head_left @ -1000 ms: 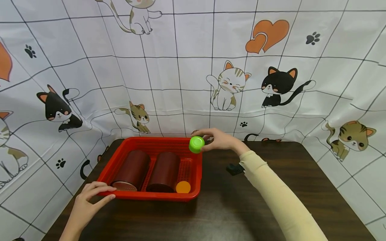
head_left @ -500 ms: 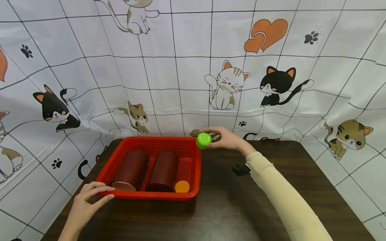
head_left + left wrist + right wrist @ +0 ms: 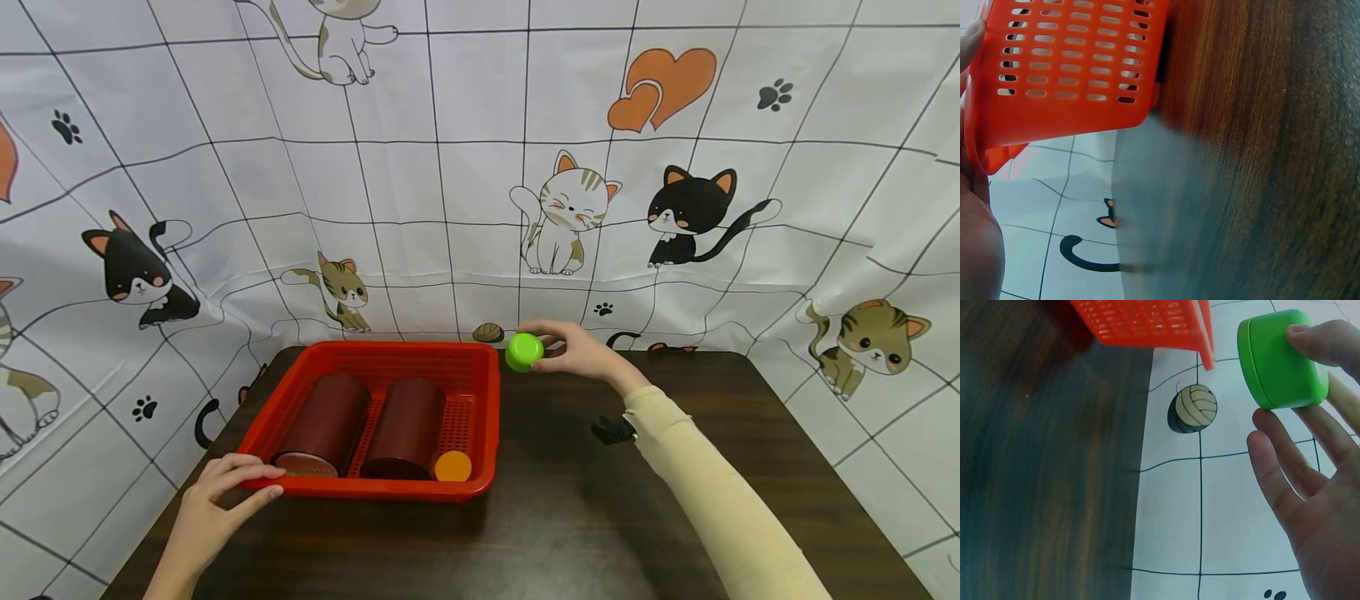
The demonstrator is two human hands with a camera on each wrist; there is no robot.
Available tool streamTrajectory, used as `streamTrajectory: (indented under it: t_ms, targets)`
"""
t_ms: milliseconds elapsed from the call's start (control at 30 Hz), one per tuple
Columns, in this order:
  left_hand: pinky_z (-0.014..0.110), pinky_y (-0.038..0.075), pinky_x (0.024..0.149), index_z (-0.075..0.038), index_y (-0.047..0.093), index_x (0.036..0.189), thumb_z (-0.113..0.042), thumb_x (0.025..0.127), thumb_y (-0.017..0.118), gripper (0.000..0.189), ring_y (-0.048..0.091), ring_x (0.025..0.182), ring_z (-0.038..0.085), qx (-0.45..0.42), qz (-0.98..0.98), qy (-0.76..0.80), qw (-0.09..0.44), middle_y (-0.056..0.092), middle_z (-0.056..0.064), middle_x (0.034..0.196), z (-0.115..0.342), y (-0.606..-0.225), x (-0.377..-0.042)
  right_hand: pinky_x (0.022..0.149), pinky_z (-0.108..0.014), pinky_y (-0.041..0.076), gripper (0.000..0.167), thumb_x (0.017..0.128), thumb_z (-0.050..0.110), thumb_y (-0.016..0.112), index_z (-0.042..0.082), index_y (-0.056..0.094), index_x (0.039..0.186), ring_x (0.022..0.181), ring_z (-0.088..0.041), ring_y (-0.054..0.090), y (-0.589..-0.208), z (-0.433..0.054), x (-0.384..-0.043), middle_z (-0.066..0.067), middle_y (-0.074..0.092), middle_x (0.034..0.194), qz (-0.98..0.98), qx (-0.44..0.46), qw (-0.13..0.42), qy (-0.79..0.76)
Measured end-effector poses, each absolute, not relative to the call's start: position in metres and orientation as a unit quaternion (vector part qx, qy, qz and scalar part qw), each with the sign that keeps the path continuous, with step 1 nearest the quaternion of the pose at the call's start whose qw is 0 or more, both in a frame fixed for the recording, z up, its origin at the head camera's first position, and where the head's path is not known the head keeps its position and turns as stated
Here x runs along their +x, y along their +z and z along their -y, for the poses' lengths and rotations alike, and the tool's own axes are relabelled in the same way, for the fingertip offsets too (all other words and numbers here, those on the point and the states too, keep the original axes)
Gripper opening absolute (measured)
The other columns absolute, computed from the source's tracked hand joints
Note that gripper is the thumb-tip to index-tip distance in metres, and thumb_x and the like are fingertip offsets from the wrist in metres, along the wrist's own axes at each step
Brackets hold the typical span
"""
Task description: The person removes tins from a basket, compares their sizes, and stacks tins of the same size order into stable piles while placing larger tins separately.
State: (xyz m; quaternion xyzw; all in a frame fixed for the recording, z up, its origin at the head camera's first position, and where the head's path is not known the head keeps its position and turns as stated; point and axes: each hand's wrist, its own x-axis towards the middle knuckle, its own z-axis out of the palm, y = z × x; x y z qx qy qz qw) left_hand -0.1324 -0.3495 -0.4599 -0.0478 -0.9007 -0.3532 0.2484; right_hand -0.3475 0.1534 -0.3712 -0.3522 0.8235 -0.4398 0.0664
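Note:
In the head view my right hand (image 3: 581,354) pinches a small bright-green round container (image 3: 524,352) beyond the back right corner of a red plastic basket (image 3: 480,492). The right wrist view shows a seam around one end of the green container (image 3: 1282,362), with thumb and fingertips on its sides. My left hand (image 3: 213,508) grips the basket's front left corner by the rim, thumb below and fingers above. Two dark-brown cylinders (image 3: 324,421) lie side by side inside the basket. An orange round piece (image 3: 453,467) sits in its front right corner.
The basket stands on a dark wooden table (image 3: 570,533), toward the left. A white curtain-like sheet (image 3: 465,183) printed with cats and grid lines hangs behind and at both sides. A black device (image 3: 611,429) shows below my right wrist.
My right hand has moved to the right with the green container, from over the basket's back right corner to just outside it. My left hand keeps its grip on the rim.

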Motion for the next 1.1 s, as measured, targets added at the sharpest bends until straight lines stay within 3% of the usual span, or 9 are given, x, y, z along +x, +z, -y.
streamTrajectory:
  t_ms: [200, 567, 933, 1100]
  targets:
    - [0.016, 0.034, 0.08, -0.022, 0.078, 0.098, -0.012, 0.076, 0.085, 0.025, 0.042, 0.098, -0.004, -0.047, 0.901, -0.354, 0.247, 0.063, -0.016, 0.099, 0.35, -0.46, -0.132, 0.098, -0.055, 0.05, 0.063, 0.084, 0.01, 0.077, 0.008, 0.052, 0.142, 0.12, -0.04, 0.058, -0.377, -0.16, -0.35, -0.015, 0.056, 0.14, -0.822, -0.344, 0.065, -0.448]
    - [0.013, 0.033, 0.08, -0.021, 0.078, 0.097, -0.009, 0.074, 0.086, 0.027, 0.043, 0.097, -0.004, -0.05, 0.896, -0.355, 0.261, 0.063, -0.017, 0.098, 0.349, -0.462, -0.132, 0.095, -0.047, 0.053, 0.06, 0.085, 0.011, 0.076, 0.015, 0.054, 0.141, 0.119, -0.039, 0.058, -0.388, -0.169, -0.351, -0.013, 0.056, 0.14, -0.832, -0.335, 0.052, -0.439]
    - [0.012, 0.033, 0.081, -0.021, 0.078, 0.097, -0.005, 0.074, 0.085, 0.029, 0.044, 0.097, -0.003, -0.073, 0.892, -0.353, 0.272, 0.064, -0.013, 0.099, 0.35, -0.463, -0.133, 0.092, -0.046, 0.055, 0.054, 0.086, 0.011, 0.074, 0.012, 0.055, 0.138, 0.118, -0.036, 0.061, -0.401, -0.173, -0.354, -0.016, 0.059, 0.132, -0.835, -0.322, 0.05, -0.443]
    - [0.012, 0.033, 0.082, -0.021, 0.078, 0.098, -0.007, 0.075, 0.085, 0.028, 0.044, 0.098, -0.003, -0.066, 0.894, -0.352, 0.269, 0.063, -0.014, 0.1, 0.35, -0.462, -0.132, 0.086, -0.034, 0.058, 0.054, 0.086, 0.007, 0.074, 0.004, 0.053, 0.135, 0.117, -0.04, 0.063, -0.406, -0.174, -0.354, -0.022, 0.055, 0.133, -0.811, -0.317, 0.072, -0.486]
